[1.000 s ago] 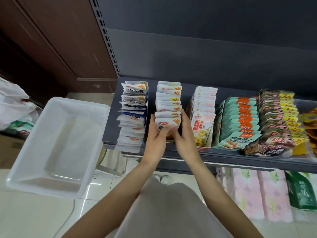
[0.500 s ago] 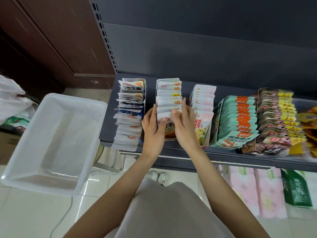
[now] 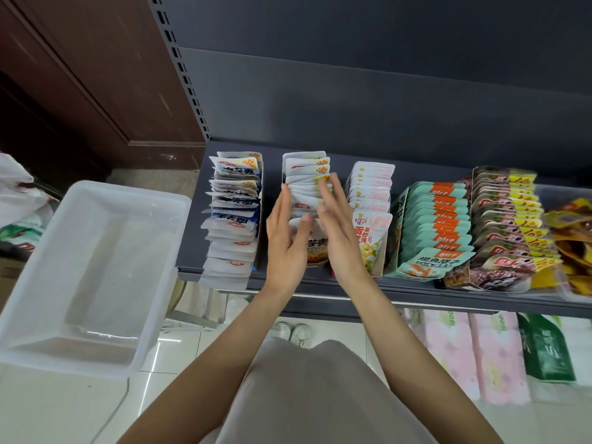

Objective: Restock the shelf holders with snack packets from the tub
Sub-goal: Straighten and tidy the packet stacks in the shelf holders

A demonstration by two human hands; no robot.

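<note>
Flat-fingered hands (image 3: 307,232) flanking packet row (image 3: 306,181)

A tub (image 3: 96,270) sits left of the shelf (image 3: 400,286), where packet rows (image 3: 235,219) stand side by side, hands (image 3: 286,241) flanking the second row (image 3: 306,184).

A translucent white tub (image 3: 89,274) is seen beside a dark grey shelf (image 3: 416,293) with a dark grey back panel (image 3: 368,100). The leftmost row of packets (image 3: 234,219) is coloured white with blue and black print and orange corner marks. The second row of packets (image 3: 306,177) is white with yellow-orange corners; its front packet shows brown. The third row (image 3: 371,193) is pale pink and white, with yellow on the front packet. Mint-green packets (image 3: 439,225) are banded in orange. A further row (image 3: 509,219) is marked dark brown, red and yellow. Pink floral packs (image 3: 474,357) and a green pack (image 3: 544,350) are seen below. The floor tiles (image 3: 64,411) are glossy white, and the wall panelling (image 3: 96,75) is dark brown.
</note>
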